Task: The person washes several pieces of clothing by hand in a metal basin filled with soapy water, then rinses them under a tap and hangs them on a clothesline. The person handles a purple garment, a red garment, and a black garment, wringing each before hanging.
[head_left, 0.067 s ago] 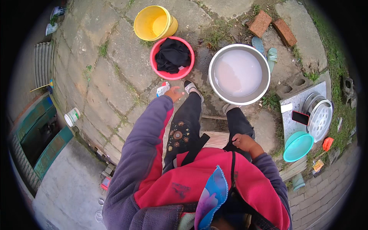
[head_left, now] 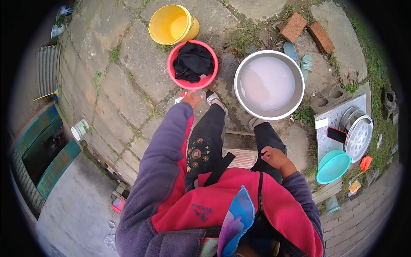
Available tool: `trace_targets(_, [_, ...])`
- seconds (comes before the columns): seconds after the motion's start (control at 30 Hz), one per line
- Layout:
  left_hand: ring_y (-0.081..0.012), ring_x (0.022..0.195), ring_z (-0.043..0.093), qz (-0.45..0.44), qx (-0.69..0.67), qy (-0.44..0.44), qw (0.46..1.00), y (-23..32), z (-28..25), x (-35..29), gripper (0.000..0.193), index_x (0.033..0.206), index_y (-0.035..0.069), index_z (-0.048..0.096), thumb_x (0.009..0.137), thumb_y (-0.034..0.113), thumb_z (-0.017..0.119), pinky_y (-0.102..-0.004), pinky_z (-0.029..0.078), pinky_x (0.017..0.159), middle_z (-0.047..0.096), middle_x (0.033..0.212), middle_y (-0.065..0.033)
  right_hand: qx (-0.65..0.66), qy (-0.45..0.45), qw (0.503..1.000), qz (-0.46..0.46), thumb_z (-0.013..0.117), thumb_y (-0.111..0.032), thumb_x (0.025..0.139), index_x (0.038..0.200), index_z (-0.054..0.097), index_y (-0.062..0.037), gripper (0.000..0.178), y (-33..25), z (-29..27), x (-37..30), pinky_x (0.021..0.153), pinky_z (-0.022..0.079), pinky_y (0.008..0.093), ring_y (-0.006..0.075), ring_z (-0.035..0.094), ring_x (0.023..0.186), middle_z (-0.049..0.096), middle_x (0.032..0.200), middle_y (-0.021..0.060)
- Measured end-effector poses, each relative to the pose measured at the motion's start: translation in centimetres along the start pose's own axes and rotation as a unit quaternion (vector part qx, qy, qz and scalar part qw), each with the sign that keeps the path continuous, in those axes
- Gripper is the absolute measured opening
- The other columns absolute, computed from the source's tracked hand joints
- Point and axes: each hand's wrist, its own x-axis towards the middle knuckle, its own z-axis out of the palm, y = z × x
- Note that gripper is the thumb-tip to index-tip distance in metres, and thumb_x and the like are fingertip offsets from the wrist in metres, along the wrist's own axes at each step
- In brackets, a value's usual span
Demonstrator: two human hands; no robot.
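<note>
My left hand reaches low beside my left foot, fingers stretched out and apart. It is at a small white-and-red packet on the ground and partly covers it; whether they touch is unclear. Just beyond sits a pink-red basin with black cloth in it. My right hand is curled over my right thigh, against the dark trousers. What its fingers hold, if anything, is hidden. In front of my right foot a large metal basin holds cloudy, whitish water.
A yellow bucket stands behind the pink-red basin. Bricks and slippers lie past the metal basin. At right, a slab bears a phone; a metal strainer and a turquoise basin are there too.
My left hand has moved slightly forward and left, over the packet, which now shows less. My right hand has shifted a little over the thigh. The view has shifted slightly.
</note>
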Motion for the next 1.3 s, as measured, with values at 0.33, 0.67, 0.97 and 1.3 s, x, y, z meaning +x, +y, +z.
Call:
trace_targets(0.33, [-0.0384,0.135,0.043,-0.120,-0.202,0.261,0.936,-3.2,4.3,20.7,0.131,0.154,0.004,0.020,0.057,0.067,0.082,-0.0393,0.032,0.113,0.041,0.146,-0.0286,0.255,0.089,0.957,-0.108,0.061,-0.004,0.093,0.121,0.058,-0.0039,0.029,-5.7,-5.2,12.0,0.089,0.048,0.0288,0.0130,0.061,0.096,0.066,0.105,0.0055])
trace_targets(0.67, [-0.0331,0.123,0.051,-0.109,-0.208,0.235,0.943,-10.0,5.2,36.5,0.104,0.143,-0.005,0.030,0.063,0.035,0.083,-0.0384,0.043,0.102,0.049,0.135,-0.0195,0.215,0.110,0.949,-0.205,0.057,-0.001,0.092,0.117,0.058,-0.0008,0.025,-4.2,-8.1,19.5,0.090,0.047,0.0310,0.0156,0.060,0.096,0.064,0.108,0.0070])
trace_targets(0.97, [-0.0289,0.094,0.061,-0.017,-0.476,0.233,0.848,-7.1,1.6,29.8,0.053,0.117,0.009,0.052,0.066,0.009,0.065,-0.0536,0.051,0.075,0.056,0.109,-0.0109,0.189,0.171,0.912,-0.320,0.055,0.000,0.094,0.111,0.061,-0.0007,0.018,-2.9,-6.6,21.3,0.086,0.049,0.0293,0.0138,0.062,0.092,0.065,0.101,0.0060])
trace_targets(1.3, [-0.0298,0.080,0.063,0.205,-0.624,0.154,0.738,2.1,-8.1,10.8,0.034,0.102,0.004,0.056,0.068,-0.002,0.060,-0.0462,0.056,0.070,0.060,0.090,-0.0100,0.026,0.172,0.911,-0.374,0.057,-0.003,0.095,0.116,0.060,-0.0019,0.022,0.1,-1.5,16.5,0.085,0.050,0.0286,0.0132,0.062,0.092,0.066,0.098,0.0054])
